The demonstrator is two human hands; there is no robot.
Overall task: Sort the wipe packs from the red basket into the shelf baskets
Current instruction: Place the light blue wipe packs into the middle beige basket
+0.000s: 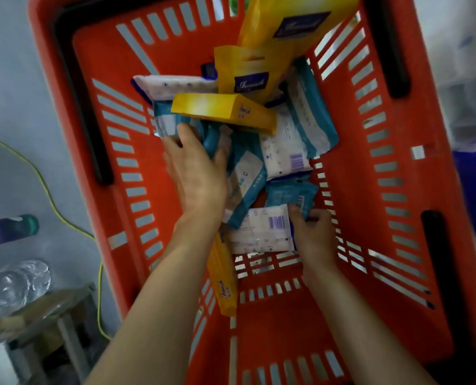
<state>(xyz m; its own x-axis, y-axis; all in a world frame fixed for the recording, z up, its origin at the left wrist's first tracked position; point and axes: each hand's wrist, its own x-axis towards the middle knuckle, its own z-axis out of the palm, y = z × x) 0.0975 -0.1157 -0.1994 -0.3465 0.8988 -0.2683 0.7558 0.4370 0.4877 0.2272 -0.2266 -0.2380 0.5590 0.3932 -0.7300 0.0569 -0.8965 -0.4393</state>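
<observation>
I look straight down into the red basket (384, 190), where several wipe packs lie in a heap. Yellow packs (222, 112) lie on top at the far end, and one yellow pack (224, 287) leans on the near left wall. Teal-and-white packs (295, 140) fill the middle. My left hand (195, 173) reaches into the pile, its fingers curled round a teal pack (214, 137). My right hand (314, 232) pinches the corner of a small teal pack (289, 195) above a white pack (261, 232). No shelf baskets are in view.
The basket has black handles (83, 107) folded along its rim. On the grey floor to the left lie a yellow cable (50, 201), a purple bottle (8, 229), a clear water bottle (20, 284) and a metal stool (45, 315).
</observation>
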